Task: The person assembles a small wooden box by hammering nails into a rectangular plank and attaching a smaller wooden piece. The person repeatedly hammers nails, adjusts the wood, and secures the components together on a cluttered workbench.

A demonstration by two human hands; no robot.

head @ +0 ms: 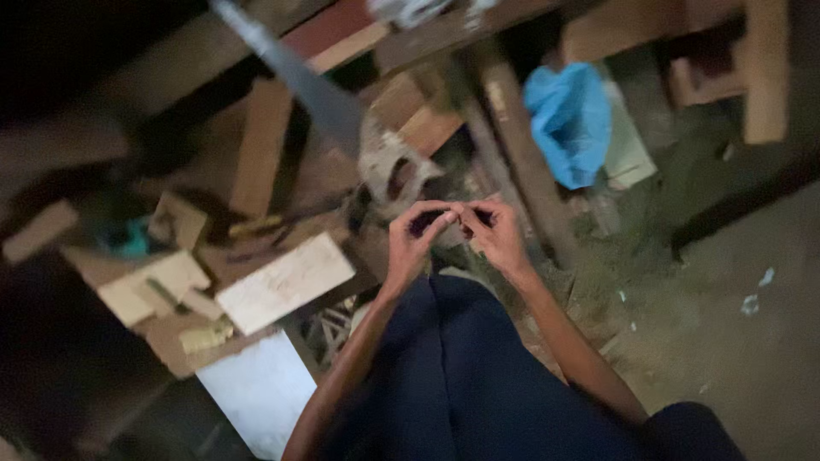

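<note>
Both the left hand (412, 239) and the right hand (494, 232) meet fingertip to fingertip above the dark-trousered knees, pinching a small dark object (424, 224) too blurred to identify, just below the grey-handled hand saw (342, 115); the work seems fine finger manipulation needing steadiness.

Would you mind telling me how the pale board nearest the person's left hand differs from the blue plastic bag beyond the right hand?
The pale board is flat, stiff and straight-edged; the blue plastic bag is soft and crumpled. The board is whitish with faint marks, the bag bright blue. The board lies among wood offcuts, while the bag sits beside a slanting wooden beam. Neither is touched by the left hand or right hand.
</note>
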